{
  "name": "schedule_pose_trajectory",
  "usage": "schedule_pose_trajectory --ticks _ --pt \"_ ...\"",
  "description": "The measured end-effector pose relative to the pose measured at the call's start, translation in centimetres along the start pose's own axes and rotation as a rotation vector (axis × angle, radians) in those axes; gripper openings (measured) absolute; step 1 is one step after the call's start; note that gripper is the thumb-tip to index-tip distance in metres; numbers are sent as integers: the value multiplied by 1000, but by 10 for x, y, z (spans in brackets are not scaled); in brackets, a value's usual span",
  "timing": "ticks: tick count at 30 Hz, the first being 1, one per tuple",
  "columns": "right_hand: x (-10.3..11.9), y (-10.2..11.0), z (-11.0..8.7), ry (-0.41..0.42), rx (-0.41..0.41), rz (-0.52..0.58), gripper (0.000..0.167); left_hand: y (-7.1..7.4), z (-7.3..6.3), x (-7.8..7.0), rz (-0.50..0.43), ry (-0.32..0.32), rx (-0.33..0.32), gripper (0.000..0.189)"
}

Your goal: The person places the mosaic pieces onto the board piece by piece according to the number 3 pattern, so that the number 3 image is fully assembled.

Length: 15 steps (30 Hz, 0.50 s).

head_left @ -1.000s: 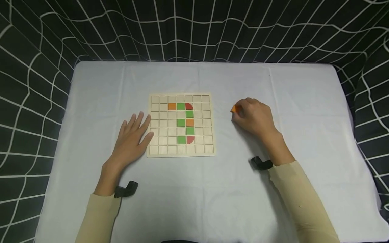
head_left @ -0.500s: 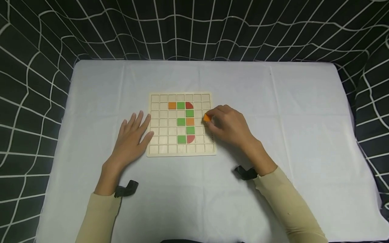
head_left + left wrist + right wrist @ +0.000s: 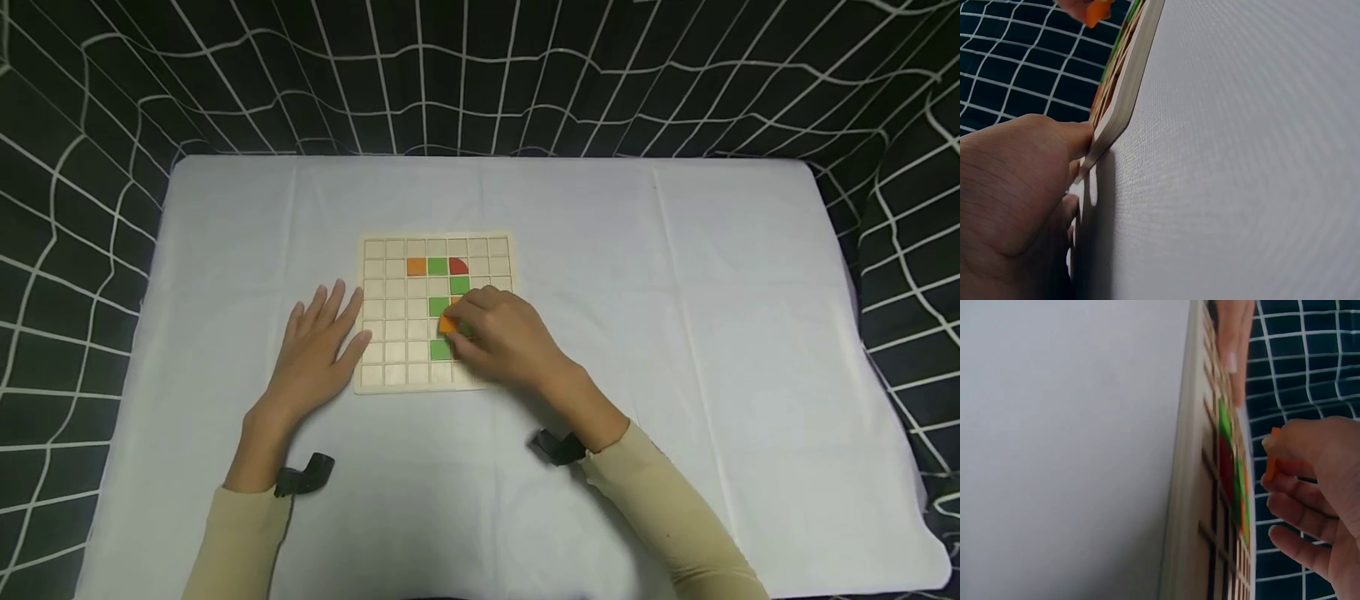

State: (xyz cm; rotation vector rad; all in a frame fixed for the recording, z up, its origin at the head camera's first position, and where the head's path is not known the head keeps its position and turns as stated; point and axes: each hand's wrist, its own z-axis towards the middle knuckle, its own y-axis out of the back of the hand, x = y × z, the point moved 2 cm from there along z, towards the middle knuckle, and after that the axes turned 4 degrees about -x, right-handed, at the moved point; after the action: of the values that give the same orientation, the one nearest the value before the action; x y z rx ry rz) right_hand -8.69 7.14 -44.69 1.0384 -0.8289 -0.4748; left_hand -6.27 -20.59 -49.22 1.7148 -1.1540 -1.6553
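Note:
My right hand (image 3: 506,337) pinches an orange tile (image 3: 447,323) between thumb and fingers, above the lower middle of a pale wooden grid board (image 3: 386,367). In the right wrist view the orange tile (image 3: 1272,455) is held apart from the board's surface. My left hand (image 3: 311,350) lies with its fingers straight at the board's left edge, thumb touching the rim; the left wrist view shows the thumb (image 3: 1075,139) against that edge. An orange square (image 3: 416,267), a green square (image 3: 437,267) and a red quarter-round tile (image 3: 458,266) form a row in the grid. The right hand hides some tiles.
More green tiles, such as one green tile (image 3: 440,350) low on the board, sit in its cells. A white cloth (image 3: 750,375) covers the table. White netting (image 3: 465,83) over dark fabric surrounds the back and sides. Each wrist wears a black camera mount (image 3: 558,447).
The right hand has carried the orange tile leftward and slightly down, from the cloth right of the board to over the board's middle. The left hand stays at the left edge.

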Motion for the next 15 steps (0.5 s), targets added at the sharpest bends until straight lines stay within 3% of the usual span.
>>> schedule_pose_trajectory --ticks 7,15 --pt "20 -10 7 42 -26 -11 16 -1 -3 1 6 11 9 66" --pt "38 -26 1 119 -48 -73 13 0 -2 0 -4 2 2 66"
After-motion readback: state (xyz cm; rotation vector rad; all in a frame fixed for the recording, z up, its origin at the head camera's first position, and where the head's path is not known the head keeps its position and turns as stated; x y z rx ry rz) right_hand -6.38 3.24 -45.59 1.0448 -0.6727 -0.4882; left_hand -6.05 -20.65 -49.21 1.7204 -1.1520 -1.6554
